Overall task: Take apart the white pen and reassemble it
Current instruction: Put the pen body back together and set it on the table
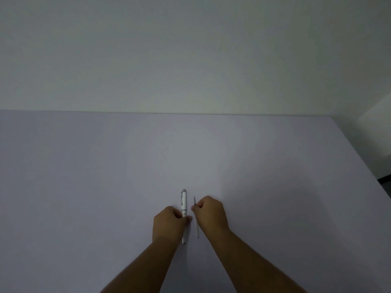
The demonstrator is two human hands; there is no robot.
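**Pen body in one hand, refill in the other**

Over the pale table, the left hand is closed around the white pen, which points away from the person with its clip end far. Just beside it, the right hand pinches the thin refill, lying parallel, tip forward.

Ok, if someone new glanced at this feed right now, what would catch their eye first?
Probably the two hands low in the middle of a bare pale table. The left hand grips the white pen, which points away from the person. The right hand pinches a thin refill just beside it, apart from the pen body.
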